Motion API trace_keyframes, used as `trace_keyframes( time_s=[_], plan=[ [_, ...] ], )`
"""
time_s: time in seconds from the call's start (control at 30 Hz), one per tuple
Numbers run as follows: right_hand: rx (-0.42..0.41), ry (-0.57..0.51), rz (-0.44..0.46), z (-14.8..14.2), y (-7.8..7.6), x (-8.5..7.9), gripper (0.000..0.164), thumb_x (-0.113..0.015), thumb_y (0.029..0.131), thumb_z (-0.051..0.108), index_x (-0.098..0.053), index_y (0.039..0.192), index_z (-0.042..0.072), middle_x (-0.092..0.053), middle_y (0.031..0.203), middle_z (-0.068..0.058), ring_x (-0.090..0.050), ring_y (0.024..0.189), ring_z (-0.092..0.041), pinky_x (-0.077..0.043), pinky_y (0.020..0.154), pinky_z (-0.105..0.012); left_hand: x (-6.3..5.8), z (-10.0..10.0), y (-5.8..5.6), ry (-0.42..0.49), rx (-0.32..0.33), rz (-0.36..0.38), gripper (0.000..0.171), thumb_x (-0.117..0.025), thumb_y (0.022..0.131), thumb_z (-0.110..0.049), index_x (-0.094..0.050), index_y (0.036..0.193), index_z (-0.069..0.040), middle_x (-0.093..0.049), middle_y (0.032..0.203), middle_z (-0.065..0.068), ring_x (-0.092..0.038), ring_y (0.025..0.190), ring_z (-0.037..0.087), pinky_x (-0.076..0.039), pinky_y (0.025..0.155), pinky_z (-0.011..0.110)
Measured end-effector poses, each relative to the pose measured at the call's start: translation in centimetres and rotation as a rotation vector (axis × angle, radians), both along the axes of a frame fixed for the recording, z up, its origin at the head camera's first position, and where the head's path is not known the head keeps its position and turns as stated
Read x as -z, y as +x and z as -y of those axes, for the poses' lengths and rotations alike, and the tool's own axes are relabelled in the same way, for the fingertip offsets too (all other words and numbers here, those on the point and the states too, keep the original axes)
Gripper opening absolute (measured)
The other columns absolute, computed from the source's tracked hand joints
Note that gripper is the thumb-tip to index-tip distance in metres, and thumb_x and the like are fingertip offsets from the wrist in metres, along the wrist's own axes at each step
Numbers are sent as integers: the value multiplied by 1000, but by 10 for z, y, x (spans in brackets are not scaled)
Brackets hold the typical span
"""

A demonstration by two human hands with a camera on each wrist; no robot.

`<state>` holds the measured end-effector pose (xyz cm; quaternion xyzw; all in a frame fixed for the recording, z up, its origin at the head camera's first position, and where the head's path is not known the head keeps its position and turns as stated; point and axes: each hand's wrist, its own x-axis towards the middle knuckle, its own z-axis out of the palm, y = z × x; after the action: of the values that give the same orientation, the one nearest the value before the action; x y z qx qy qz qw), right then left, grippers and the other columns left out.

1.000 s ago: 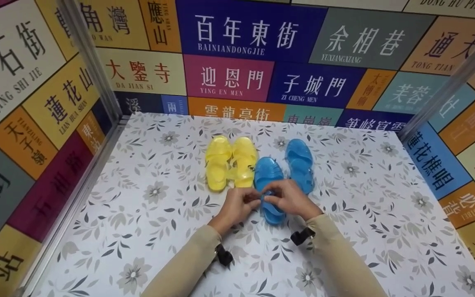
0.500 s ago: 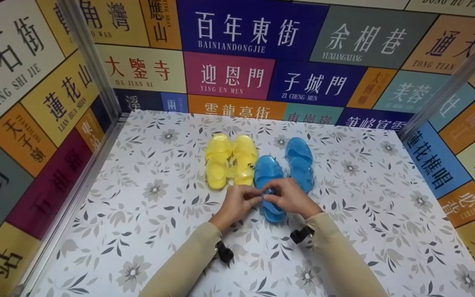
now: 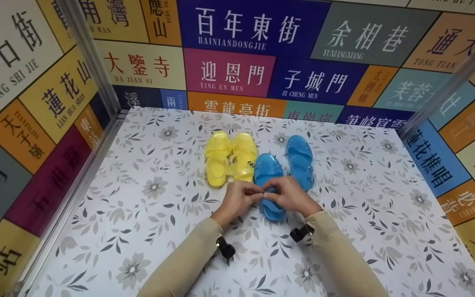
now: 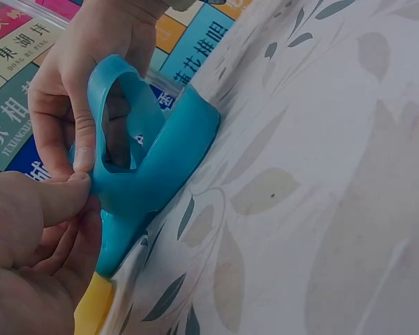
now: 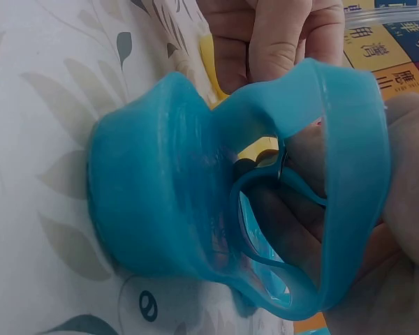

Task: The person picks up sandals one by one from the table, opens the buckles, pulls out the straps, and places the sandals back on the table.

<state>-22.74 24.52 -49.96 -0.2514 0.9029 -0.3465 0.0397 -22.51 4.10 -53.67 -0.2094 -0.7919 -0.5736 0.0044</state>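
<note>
In the head view a blue jelly sandal (image 3: 268,165) lies toe away from me, its middle partly covered by both hands. My left hand (image 3: 237,202) pinches at the left side of its ankle strap (image 4: 115,73), thumb against index finger. From the other side my right hand (image 3: 294,196) pinches the same strap, its fingertips meeting the left ones. The strap arches up over the heel (image 5: 140,188) in the right wrist view. What sits between the fingertips is hidden. To the right lies the other blue sandal (image 3: 300,159), untouched.
A pair of yellow sandals, the left one (image 3: 217,159) and right one (image 3: 243,154), stands side by side left of the blue pair. Beneath everything spreads a white floral cloth (image 3: 155,222). Panels with street names (image 3: 229,70) wall in the back and sides.
Both hands stay at the ankle strap, with only slight finger movement. The whole head view has shifted up a little.
</note>
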Motion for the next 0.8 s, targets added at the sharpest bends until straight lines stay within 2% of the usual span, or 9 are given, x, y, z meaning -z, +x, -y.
trace_keyframes(
  time_s=[0.17,0.33,0.6,0.8],
  plan=[
    [22,-9,16,1,0,-1,15,-80,93,13,-81,108,12,-79,103,1,-70,86,-12,-57,73,-28,0,2,0,-15,-24,51,7,-83,91,-10,-85,98,-10,-81,92,-1,-71,83,5,-58,73,22],
    [40,-3,11,1,2,1,14,-81,93,15,-81,107,13,-79,103,0,-68,85,-13,-56,73,-28,2,3,0,-23,-16,57,4,-82,92,-11,-84,95,-8,-79,87,-1,-67,77,4,-56,70,22],
    [56,-15,13,0,2,1,14,-81,93,15,-81,106,13,-79,103,0,-69,87,-14,-57,75,-30,0,0,2,-10,-48,127,4,-82,92,-11,-85,95,-10,-80,87,-4,-68,78,4,-56,71,23],
    [59,-12,17,1,3,0,14,-81,92,13,-81,106,12,-79,103,-1,-68,83,-13,-56,71,-28,-2,-1,1,-36,-73,119,4,-84,91,-12,-84,94,-11,-79,86,-4,-70,78,4,-58,71,24]
  ],
)
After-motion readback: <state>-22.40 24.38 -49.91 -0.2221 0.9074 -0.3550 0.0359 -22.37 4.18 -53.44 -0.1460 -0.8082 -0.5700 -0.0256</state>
